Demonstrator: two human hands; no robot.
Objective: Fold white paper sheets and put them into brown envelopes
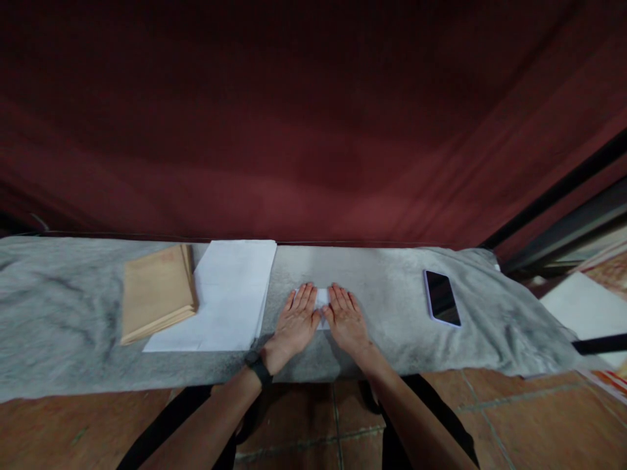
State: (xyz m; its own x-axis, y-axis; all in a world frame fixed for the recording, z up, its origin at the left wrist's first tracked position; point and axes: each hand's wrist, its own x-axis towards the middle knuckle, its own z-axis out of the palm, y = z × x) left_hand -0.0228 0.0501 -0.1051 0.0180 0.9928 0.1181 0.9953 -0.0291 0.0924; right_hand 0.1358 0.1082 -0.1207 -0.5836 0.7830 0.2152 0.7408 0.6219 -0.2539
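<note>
My left hand (296, 320) and my right hand (345, 316) lie flat side by side on a small folded white paper (322, 299), fingers stretched out and pointing away from me. Only a strip of the paper shows between the two hands. The paper rests on a table covered with a grey cloth (382, 281). A dark band sits on my left wrist.
A stack of white sheets (225, 294) lies left of my hands, with a pile of brown envelopes (157, 294) beside it. A phone (441, 297) lies screen up to the right. A dark red curtain hangs behind the table; tiled floor below.
</note>
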